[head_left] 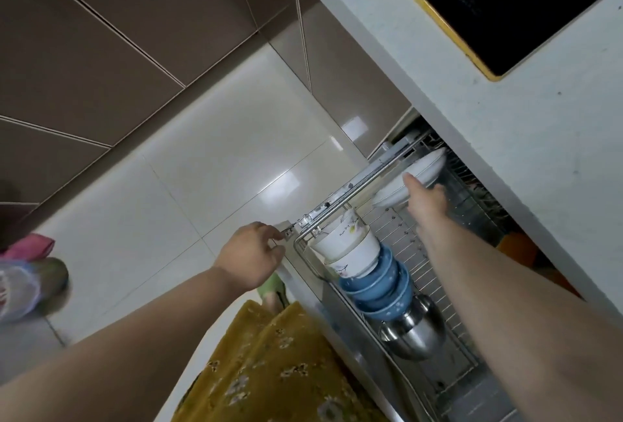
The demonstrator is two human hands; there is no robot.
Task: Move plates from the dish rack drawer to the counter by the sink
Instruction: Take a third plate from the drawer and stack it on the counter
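Nearest, held: left hand [251, 258] closed on the corner of the drawer front [286, 232], fingers pinched at the metal bracket there, apparently steadying the pulled-out dish rack drawer [435, 280]. Just beyond, stacked on their sides in the wire basket: steel bowls [413, 327], then blue bowls [381, 286], then white patterned bowls [350, 248], none of them part of the job. Farther along, reaching over the wire floor: right hand [425, 200], thumb laid against the rim of the white plates [409, 182], remaining fingers hidden behind the plates, so cannot tell whether closed on them yet. Plates standing on edge at the far end of the rack, leaning, partly under the counter [526, 138] overhang, beside the cooktop [505, 0] above.

Likely glazed ceramic: stiff, fairly heavy when taken several at once, smooth and possibly slippery, prone to chipping against wire or countertop edge. Best taken at the upper rim, thumb on one face and fingers on the other, lifted straight out of the slots, clear of the overhang, few at a time.
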